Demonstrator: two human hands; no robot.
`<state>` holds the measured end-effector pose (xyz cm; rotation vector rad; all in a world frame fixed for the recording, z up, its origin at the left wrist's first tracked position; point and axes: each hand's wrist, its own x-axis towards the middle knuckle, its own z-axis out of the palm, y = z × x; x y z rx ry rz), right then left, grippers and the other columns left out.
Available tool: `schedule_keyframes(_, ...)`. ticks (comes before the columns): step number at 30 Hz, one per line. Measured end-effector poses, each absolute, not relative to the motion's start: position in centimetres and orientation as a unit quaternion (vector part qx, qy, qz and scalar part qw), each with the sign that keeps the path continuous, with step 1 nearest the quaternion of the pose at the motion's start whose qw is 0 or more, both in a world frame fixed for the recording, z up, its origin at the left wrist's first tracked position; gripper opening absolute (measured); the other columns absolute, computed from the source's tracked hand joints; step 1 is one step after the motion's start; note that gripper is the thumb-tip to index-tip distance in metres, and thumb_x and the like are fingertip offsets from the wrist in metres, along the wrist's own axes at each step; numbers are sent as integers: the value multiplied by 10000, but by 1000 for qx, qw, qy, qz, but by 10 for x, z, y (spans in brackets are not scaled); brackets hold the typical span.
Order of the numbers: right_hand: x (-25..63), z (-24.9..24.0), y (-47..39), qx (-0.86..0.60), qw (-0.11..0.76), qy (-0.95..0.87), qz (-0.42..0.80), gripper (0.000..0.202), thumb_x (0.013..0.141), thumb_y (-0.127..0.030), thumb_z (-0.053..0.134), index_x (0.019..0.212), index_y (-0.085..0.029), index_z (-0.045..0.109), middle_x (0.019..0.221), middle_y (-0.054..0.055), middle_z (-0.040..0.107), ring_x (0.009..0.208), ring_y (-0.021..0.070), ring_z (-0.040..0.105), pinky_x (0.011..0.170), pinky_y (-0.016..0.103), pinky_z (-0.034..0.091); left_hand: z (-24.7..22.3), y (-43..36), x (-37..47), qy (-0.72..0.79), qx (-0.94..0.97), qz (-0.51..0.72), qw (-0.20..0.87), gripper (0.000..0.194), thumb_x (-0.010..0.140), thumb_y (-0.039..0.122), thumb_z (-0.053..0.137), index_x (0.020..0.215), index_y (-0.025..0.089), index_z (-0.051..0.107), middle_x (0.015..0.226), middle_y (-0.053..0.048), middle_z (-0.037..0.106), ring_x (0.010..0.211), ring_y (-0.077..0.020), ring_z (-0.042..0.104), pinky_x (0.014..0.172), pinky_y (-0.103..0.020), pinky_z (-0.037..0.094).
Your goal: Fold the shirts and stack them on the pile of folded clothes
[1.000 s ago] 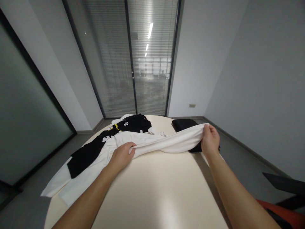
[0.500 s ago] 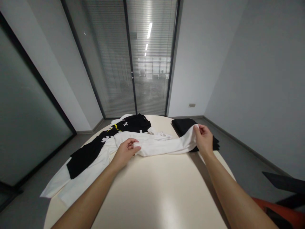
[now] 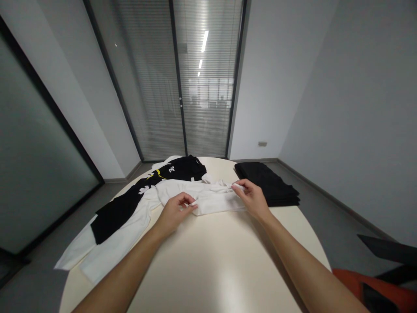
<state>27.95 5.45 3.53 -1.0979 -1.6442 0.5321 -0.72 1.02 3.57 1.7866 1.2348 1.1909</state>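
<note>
- White garment (image 3: 217, 203) is lying toward the table's (image 3: 208, 261) far edge.
- Left hand (image 3: 175, 212), nearly closed, is pinching its fabric.
- Right hand (image 3: 254, 199), similarly curled, is pinching it too.

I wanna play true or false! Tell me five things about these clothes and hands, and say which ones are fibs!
1. The left hand is holding white cloth. True.
2. The right hand is holding something black. False: it is pinching the white cloth too.
3. A folded black stack lies on the right side of the table. True.
4. The black garment on the left is plain all over. False: it has white and yellow marks.
5. The table top is bright green. False: it is cream.
</note>
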Motion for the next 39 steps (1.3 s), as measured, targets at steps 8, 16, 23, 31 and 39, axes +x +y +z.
schedule_keyframes(8, 288, 39, 57, -465, 570, -650, 193, 376, 915, -561, 561, 940, -200, 664, 827, 34, 656, 735, 181, 559, 672, 290, 421, 29, 26, -18, 476, 570, 589, 318, 280, 815, 430, 658, 893, 225, 484, 782, 24, 586, 736, -143, 589, 707, -249, 465)
schedule_keyframes(16, 346, 35, 88, -505, 733, -448, 86, 474, 874, -628, 546, 936, -170, 654, 809, 12, 609, 752, 159, 530, 691, 274, 398, 29, 46, -55, 530, 377, 723, 232, 337, 789, 425, 649, 1030, 189, 651, 939, -35, 670, 867, -186, 613, 755, -273, 444)
schedule_keyframes(23, 348, 32, 93, -422, 781, -411, 207, 435, 817, -633, 627, 902, -208, 587, 762, -33, 534, 708, 128, 487, 663, 249, 398, 29, 45, -56, 486, 370, 749, 257, 306, 764, 379, 693, 1008, 195, 685, 958, -20, 680, 864, -168, 607, 757, -250, 430)
schedule_keyframes(31, 349, 45, 86, -351, 794, -384, 316, 409, 721, -561, 744, 873, -227, 564, 709, -50, 478, 617, 115, 442, 555, 233, 375, 50, 34, -57, 418, 389, 752, 330, 180, 646, 286, 690, 790, 183, 659, 760, 26, 588, 673, -119, 490, 594, -212, 347)
schedule_keyframes(39, 354, 58, 57, -277, 596, -484, 578, 294, 716, -432, 711, 650, -223, 515, 511, -40, 373, 488, 128, 412, 441, 248, 294, 59, 19, -69, 421, 593, 423, 540, 209, 658, 359, 707, 743, 173, 663, 644, 14, 562, 586, -128, 456, 546, -235, 311)
